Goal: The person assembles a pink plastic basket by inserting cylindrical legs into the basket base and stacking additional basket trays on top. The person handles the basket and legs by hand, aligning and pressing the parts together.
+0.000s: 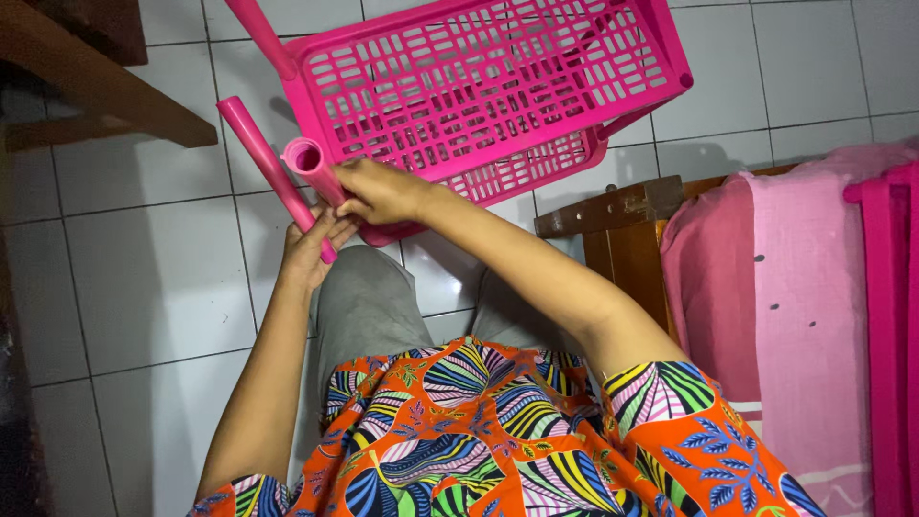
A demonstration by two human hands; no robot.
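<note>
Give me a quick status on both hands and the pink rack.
Left hand grips pink tube. Right hand on second tube at pink slotted shelf. Nothing blocking.

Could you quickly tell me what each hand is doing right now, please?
Left hand: closed on a loose pink tube.
Right hand: gripping the pink tube leg at the pink shelf tray.

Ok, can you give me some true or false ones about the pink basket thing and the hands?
1. The pink slatted shelf tray is held above a white tiled floor. True.
2. The right hand grips a short pink tube at the tray's corner. True.
3. The left hand is empty. False: it holds a long pink tube.
4. The tray is blue. False: it is bright pink.
5. A pink cloth lies to the right. True.
</note>
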